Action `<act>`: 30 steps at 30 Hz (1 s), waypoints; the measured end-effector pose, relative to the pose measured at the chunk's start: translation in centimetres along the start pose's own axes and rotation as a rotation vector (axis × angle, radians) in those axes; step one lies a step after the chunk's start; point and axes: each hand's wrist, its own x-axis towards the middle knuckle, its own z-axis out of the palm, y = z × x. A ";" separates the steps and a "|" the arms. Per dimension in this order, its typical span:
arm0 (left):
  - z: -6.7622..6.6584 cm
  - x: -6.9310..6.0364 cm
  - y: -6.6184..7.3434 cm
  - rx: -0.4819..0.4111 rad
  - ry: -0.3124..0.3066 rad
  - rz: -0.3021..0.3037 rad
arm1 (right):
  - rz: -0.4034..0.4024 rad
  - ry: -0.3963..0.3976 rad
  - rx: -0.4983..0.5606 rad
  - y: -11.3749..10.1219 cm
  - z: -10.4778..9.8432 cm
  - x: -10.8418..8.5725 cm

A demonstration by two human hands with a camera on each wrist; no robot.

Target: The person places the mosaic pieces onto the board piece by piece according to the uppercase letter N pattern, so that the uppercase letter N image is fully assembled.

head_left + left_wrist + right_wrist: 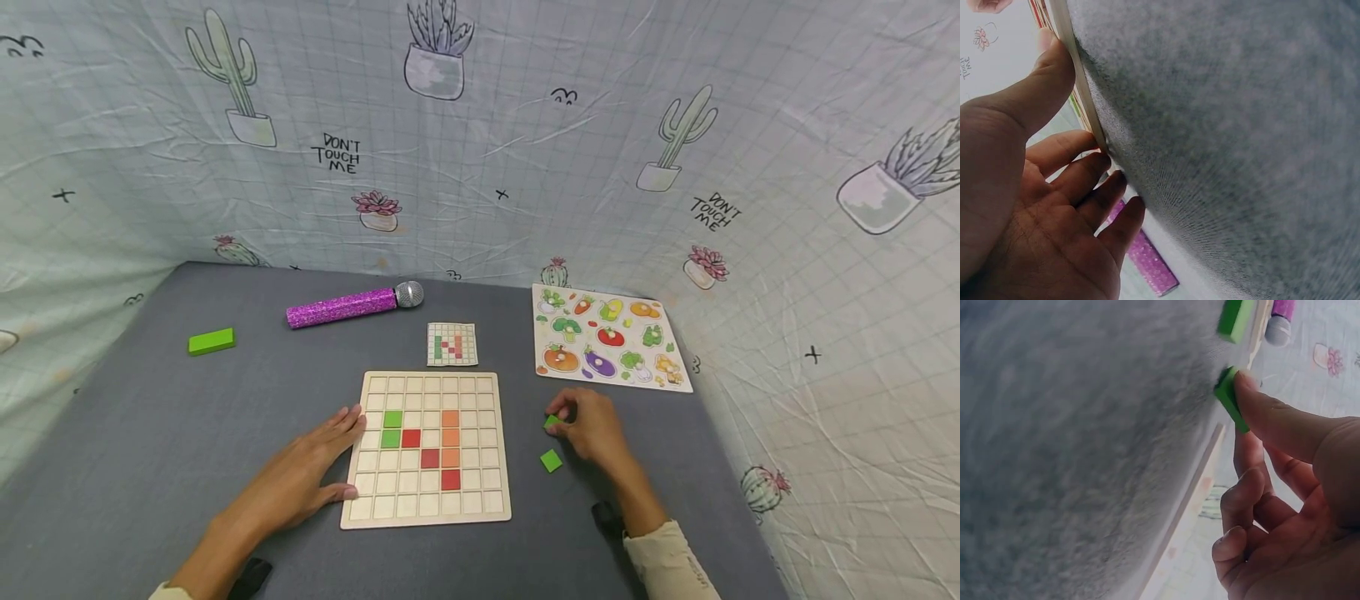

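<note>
A wooden grid board (405, 504) lies on the grey table, with 2 green, 3 red and 3 orange square tiles in its cells. My left hand (303, 475) rests along the board's left edge, fingers extended; the left wrist view shows its thumb (1054, 69) and fingertips touching that edge. To the right of the board, my right hand (596, 425) pinches a green tile (1230, 400) between thumb and finger, at table height. A second green tile (551, 460) lies on the table just nearer to me. Behind the board is a small pattern card (452, 344) with a coloured grid.
A glittery purple microphone (345, 307) lies at the back, left of the card. Farther left sits a green block (212, 342). A vegetable picture board (611, 337) is at the back right, beyond my right hand. A printed cloth (480, 150) hangs behind the table.
</note>
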 end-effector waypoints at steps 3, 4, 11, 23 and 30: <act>0.0 0.0 0.0 -0.001 0.000 0.000 | -0.004 0.005 0.013 -0.6 -0.1 -0.1; -0.1 0.0 0.0 -0.002 0.000 0.000 | -0.006 0.006 0.019 -0.8 -0.1 -0.2; 0.0 0.0 0.0 -0.005 -0.005 -0.011 | -0.022 0.035 0.069 -2.3 0.2 -0.7; 0.1 0.0 -0.1 -0.003 0.011 0.005 | -0.074 0.039 0.127 -4.7 2.0 -1.6; 0.1 0.0 -0.1 -0.014 0.008 0.001 | -0.098 0.008 0.149 -6.5 2.8 -2.3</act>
